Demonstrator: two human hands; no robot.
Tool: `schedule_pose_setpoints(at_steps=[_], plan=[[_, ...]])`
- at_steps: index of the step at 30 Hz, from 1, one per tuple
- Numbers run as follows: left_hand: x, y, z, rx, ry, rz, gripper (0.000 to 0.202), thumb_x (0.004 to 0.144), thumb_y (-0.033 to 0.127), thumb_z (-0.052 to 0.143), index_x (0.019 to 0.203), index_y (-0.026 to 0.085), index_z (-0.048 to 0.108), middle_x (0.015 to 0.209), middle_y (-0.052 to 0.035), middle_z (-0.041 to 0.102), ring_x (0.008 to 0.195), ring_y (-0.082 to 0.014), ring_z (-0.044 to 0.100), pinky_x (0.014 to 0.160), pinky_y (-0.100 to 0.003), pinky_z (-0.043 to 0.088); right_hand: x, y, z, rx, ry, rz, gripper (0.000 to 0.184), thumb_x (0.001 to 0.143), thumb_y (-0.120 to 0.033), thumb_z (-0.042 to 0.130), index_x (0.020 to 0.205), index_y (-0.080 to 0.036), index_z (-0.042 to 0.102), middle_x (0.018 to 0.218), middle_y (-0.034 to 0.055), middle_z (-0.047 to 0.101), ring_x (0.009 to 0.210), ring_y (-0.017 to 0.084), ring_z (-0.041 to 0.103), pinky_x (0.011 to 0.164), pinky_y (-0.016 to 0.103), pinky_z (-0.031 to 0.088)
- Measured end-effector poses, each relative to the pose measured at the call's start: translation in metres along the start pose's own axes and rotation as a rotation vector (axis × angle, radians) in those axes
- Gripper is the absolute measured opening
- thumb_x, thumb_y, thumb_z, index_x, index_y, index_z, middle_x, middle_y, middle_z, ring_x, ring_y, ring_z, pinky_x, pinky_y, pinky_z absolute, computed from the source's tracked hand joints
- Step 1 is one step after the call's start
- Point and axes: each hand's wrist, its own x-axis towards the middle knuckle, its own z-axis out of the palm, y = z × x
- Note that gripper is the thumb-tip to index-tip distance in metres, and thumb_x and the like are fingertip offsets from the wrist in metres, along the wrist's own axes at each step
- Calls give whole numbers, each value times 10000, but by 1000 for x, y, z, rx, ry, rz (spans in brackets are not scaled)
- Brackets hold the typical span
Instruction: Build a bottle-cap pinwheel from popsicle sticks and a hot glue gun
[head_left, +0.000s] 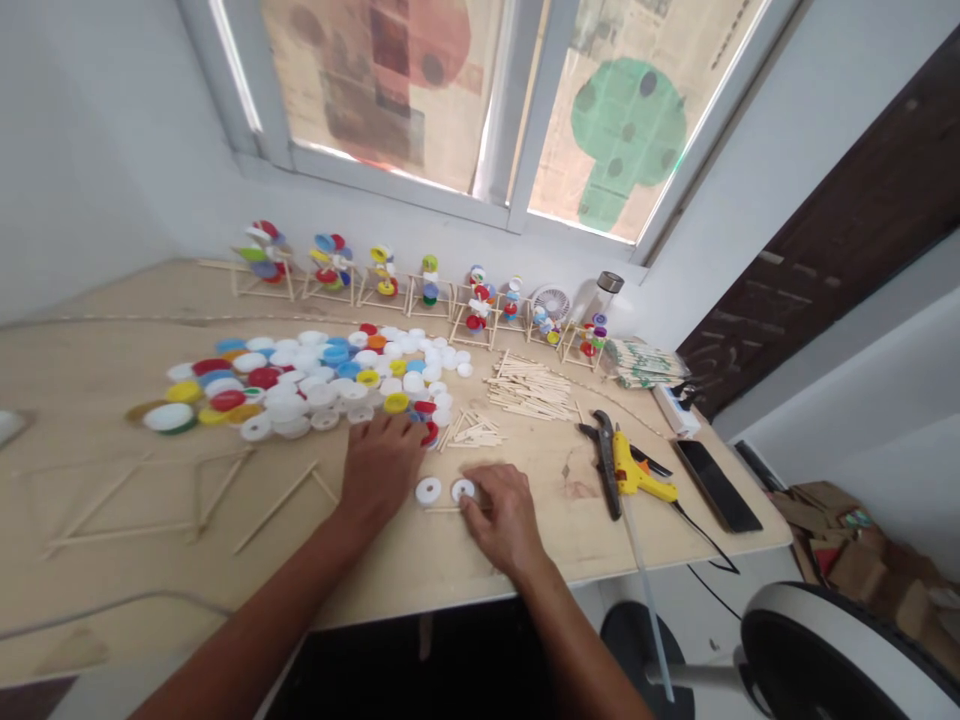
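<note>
My left hand (384, 462) lies palm down on the table at the near edge of a large heap of coloured bottle caps (315, 375), its fingers curled over a red cap (431, 434). My right hand (504, 515) rests on the table beside two white caps (444, 491), its fingertips pinching a thin wooden stick (442, 510) that lies under them. A small pile of short sticks (474, 430) sits just beyond both hands.
A bigger pile of sticks (531, 388) lies to the right. A yellow glue gun (636, 470), pliers (606, 455) and a phone (716, 483) lie near the right edge. Stick frames (150, 500) lie at left. Finished cap-and-stick models (420, 285) line the wall. A fan (825, 660) stands below.
</note>
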Motion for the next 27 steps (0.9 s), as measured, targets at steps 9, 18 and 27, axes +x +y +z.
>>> schedule_pose_setpoints(at_steps=[9, 18, 27], plan=[[-25, -19, -13, 51, -54, -16, 244, 931, 224, 463, 867, 211, 698, 939, -128, 728, 984, -333, 599, 825, -476, 408, -1, -3, 0, 36, -5, 14, 204, 905, -203, 627, 1092, -230, 704, 1135, 48, 750, 1100, 239, 631, 984, 401, 427], [-26, -26, -5, 67, -117, -144, 310, 923, 221, 452, 973, 172, 753, 968, -162, 731, 1022, -370, 592, 846, -505, 394, -1, 0, 1, 59, -6, -3, 207, 892, -186, 616, 1079, -226, 695, 1125, 53, 748, 1086, 256, 628, 975, 417, 417], [-32, -24, -10, -31, -217, -209, 331, 919, 230, 471, 1125, 225, 730, 1118, -97, 764, 1078, -315, 633, 897, -461, 417, -2, -3, 1, 63, 22, -35, 191, 888, -177, 624, 1061, -232, 680, 1109, 44, 748, 1065, 255, 630, 956, 420, 415]])
